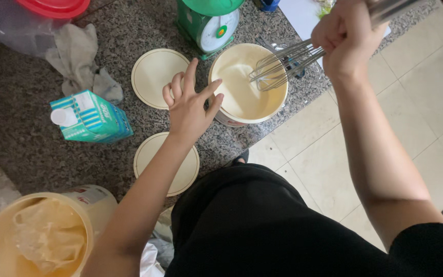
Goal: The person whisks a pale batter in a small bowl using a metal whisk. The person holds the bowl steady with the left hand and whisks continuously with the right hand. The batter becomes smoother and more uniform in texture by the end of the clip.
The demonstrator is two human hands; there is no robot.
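R hand [347, 38] grips whisk [283, 64] in batter tub [247, 84]; L hand [190, 105] steadies rim

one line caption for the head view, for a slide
Right hand holds a whisk in a tub of batter; left hand touches its rim.

Cream bowl [220, 69], pale batter [242, 90]; teal-white striped carton [96, 117]; speckled grey granite counter [26, 149]; green scale [201, 23]
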